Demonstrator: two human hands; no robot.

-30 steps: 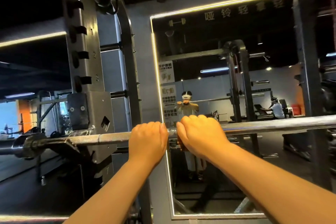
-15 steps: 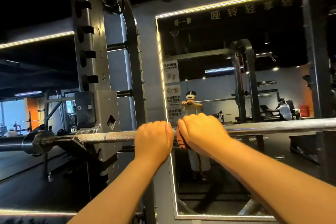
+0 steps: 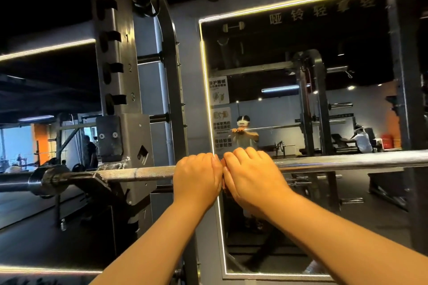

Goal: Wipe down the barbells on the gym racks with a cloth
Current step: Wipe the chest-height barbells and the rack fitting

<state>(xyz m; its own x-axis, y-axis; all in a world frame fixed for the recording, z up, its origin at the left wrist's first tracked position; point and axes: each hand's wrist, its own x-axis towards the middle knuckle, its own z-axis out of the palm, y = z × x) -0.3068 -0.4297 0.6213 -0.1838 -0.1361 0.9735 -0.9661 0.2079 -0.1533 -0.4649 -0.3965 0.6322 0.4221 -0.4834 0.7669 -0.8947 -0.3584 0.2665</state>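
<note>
Barbell [image 3: 143,172]: long axis left-right across mid-frame. Left hand [image 3: 196,178] and right hand [image 3: 252,176] curl closed over it, touching; cloth hidden; unwiped shaft extends either way.

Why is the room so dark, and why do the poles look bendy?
Head view: the gym is dim, lit mostly by the glowing strip around the mirror, which shines on the bar. The wide lens curves the rack post near the edges. Both hands are sharp; far reflections look soft.
</note>
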